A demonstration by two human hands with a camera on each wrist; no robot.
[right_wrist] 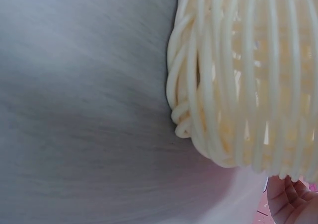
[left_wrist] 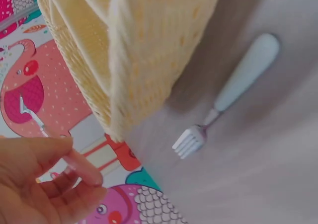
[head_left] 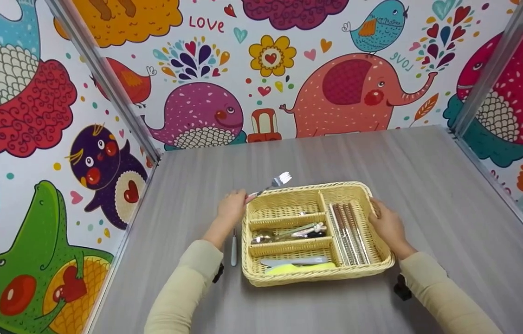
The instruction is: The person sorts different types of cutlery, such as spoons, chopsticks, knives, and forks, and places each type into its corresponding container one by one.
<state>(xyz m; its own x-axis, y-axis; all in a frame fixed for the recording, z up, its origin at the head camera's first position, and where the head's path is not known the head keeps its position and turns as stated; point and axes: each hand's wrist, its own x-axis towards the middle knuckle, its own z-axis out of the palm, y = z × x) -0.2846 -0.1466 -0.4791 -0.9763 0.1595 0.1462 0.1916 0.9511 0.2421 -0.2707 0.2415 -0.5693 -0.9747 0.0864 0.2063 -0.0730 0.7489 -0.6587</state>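
My left hand (head_left: 232, 207) pinches a fork (head_left: 267, 186) by its pink handle, tines raised over the back left rim of a wicker cutlery basket (head_left: 307, 280). The left wrist view shows the pinch between thumb and fingers. On the basket's right side, my right hand (head_left: 387, 226) grips the rim; in the right wrist view it is mostly hidden behind the weave. Chopsticks (head_left: 349, 234) fill the right compartment. A spoon (head_left: 263, 237) lies with other cutlery in the middle left one. Grey and yellow knives (head_left: 300, 268) lie in the front left one.
A second fork (left_wrist: 243, 80) with a pale grey handle lies on the grey table (head_left: 205, 185), just left of the basket. Patterned wall panels (head_left: 261, 69) in metal frames enclose the table at the back and both sides.
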